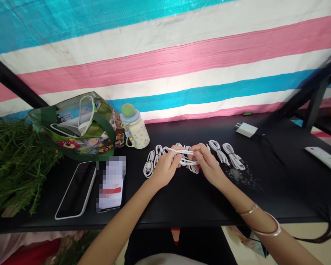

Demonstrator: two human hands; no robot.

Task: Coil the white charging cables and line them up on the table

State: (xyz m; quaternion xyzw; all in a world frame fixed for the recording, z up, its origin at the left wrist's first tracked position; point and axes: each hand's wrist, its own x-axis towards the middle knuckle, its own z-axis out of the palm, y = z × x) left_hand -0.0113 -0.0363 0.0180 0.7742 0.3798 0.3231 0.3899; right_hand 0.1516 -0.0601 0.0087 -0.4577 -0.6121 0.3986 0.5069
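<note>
A white charging cable (185, 151), gathered in long loops, is stretched between my two hands above the black table. My left hand (165, 166) pinches the loops at their left end, thumb on top. At the right end my right hand (208, 162) has its fingers closed round the same loops. Behind and beneath the hands lie several more bundled white cables, partly hidden. To the left is a tied cable (149, 164) with its USB plug showing; to the right lie two more, a cable bundle (219, 152) and another cable bundle (234, 156).
Left of my hands are a lit phone (112, 184), a dark-screened phone (76, 191), a printed bag (71, 136) and a cream bottle (138, 132). A green plant (13, 162) covers the left end. On the right are a white charger (246, 129) and a power strip (325, 158).
</note>
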